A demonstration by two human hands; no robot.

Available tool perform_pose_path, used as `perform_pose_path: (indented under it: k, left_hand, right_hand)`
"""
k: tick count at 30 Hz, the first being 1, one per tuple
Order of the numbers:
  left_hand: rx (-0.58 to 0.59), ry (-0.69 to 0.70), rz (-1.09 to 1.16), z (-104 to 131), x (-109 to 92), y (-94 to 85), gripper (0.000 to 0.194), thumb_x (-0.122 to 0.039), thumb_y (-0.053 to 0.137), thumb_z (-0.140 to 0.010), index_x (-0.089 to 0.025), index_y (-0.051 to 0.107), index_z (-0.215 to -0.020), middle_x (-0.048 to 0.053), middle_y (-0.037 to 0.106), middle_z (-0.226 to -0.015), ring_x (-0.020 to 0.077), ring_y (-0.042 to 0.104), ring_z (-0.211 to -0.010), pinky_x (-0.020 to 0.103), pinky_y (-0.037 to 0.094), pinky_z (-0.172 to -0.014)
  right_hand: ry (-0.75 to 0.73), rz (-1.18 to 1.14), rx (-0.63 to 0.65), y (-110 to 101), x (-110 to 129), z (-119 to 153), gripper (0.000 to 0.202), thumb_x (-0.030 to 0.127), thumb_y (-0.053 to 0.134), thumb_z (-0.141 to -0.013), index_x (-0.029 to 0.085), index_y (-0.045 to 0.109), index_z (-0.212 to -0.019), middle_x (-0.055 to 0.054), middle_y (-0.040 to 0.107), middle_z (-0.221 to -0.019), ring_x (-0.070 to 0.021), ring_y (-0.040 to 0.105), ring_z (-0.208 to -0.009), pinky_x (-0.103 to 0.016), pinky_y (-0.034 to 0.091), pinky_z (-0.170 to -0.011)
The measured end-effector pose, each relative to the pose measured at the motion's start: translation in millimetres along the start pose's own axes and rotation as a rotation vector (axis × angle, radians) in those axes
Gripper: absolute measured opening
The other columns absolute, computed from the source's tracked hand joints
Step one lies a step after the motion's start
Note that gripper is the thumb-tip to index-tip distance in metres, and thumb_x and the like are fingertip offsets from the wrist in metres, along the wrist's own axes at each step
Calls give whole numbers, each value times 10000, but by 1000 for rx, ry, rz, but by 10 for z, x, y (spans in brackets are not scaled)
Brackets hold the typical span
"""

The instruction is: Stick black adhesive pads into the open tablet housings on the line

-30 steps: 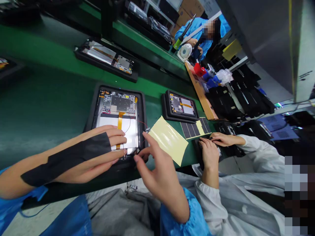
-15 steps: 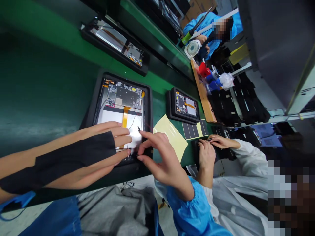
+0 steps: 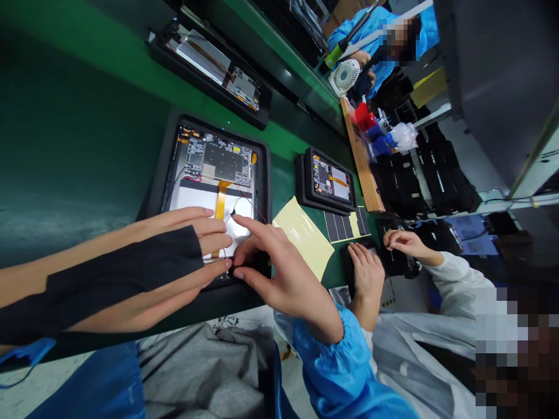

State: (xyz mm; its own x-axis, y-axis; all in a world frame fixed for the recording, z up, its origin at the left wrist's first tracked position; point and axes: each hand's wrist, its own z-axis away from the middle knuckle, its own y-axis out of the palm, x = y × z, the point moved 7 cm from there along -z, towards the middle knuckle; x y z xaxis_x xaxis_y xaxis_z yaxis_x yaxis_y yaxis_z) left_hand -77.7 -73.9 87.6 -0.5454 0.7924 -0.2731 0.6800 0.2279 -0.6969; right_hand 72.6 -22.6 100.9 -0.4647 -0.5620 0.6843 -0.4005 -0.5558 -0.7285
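Note:
An opened tablet (image 3: 220,160) lies in a black foam tray (image 3: 264,169), its circuit board, white battery and orange ribbon cable exposed. My left hand (image 3: 170,256) lies outstretched over the battery's lower part, a black strip (image 3: 126,270) across its back. At the tablet's lower right, my right hand (image 3: 279,267) has thumb and middle finger curled close together at a small black part (image 3: 231,270), which my left index fingertip also meets. By my raised right index fingertip is a tiny dark piece (image 3: 233,213) near a thin wire. My fingers hide the tablet's lower edge.
More open tablets lie in foam trays behind (image 3: 209,61) and at right (image 3: 332,177). Yellow backing paper (image 3: 303,235) and a sheet of black strips (image 3: 345,226) lie nearby. A co-worker's hands (image 3: 365,273) are at the right; another person sits beyond a small fan (image 3: 346,75).
My right hand has moved slightly left and up, its index fingertip now farther over the battery. My left hand has shifted slightly up. The co-worker's far hand has moved right.

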Motion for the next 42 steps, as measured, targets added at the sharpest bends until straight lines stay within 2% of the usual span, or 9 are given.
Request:
perform_pose_path:
  k: [9,12,15,18,21,26,30,35,42]
  left_hand:
    - [28,-10,-13,37,-21,3,365,-385,469,-1050,-211,713,-1259,-12,707,-1316,238,623,-1281,494,549,-1058]
    - [86,-26,-106,-24,-82,22,425,-364,378,-1079,-159,738,-1175,-12,736,-1169,191,695,-1124,460,593,-961]
    - [40,-86,-199,-63,-188,28,501,-313,281,-1092,-111,739,-1085,-30,734,-965,137,723,-894,423,631,-842]
    - [-11,-173,-233,-17,-308,87,461,-247,286,-1087,-114,722,-1021,-14,721,-861,141,708,-806,381,639,-704]
    - [-18,-234,-241,53,-412,168,308,-174,386,-1075,-131,684,-1140,54,748,-1034,191,694,-933,396,629,-775]
    - [-23,-307,-246,73,-495,238,257,-142,459,-1059,-119,603,-1270,127,697,-1143,275,631,-1083,437,514,-928]
    - [48,-283,-292,36,-561,282,310,-128,412,-1058,-84,596,-1303,153,692,-1195,304,623,-1135,457,456,-997]
    - [95,-410,-82,30,-489,285,341,-173,353,-1079,-158,573,-1339,105,683,-1239,252,630,-1163,409,490,-999]
    - [35,-449,-82,53,-380,321,194,-168,500,-1059,-191,603,-1222,89,647,-1162,255,622,-1107,430,478,-990]
  right_hand:
    - [24,176,-67,-14,-46,72,720,279,686,-1000,233,326,-1622,-58,650,-1122,-257,556,-1079,-420,467,-972]
    - [27,288,-160,-44,-32,115,719,331,688,-998,231,334,-1616,-80,618,-1155,-275,543,-1104,-442,472,-971]
    - [-30,298,-310,-39,20,217,697,340,719,-982,288,381,-1589,-78,612,-1165,-281,544,-1125,-462,476,-997]
    - [-5,64,-579,-53,15,415,529,277,731,-967,326,543,-1459,-41,617,-1059,-231,572,-1004,-397,502,-918]
    - [168,-445,-802,21,-131,650,308,269,704,-988,312,664,-1291,14,572,-837,-152,537,-752,-287,484,-720]
    - [344,-1322,-521,415,-104,675,357,417,732,-966,244,678,-1273,97,404,-570,-71,262,-454,-191,259,-445]
    - [379,-1642,-377,526,6,678,404,432,701,-979,262,649,-1342,111,379,-532,-65,190,-424,-168,215,-409]
    - [377,-1721,-389,645,-23,669,442,467,682,-982,282,612,-1378,109,391,-550,-68,194,-432,-166,225,-415]
    - [338,-1431,-556,705,-169,709,545,486,725,-945,273,545,-1413,55,566,-686,-85,392,-486,-191,315,-454]
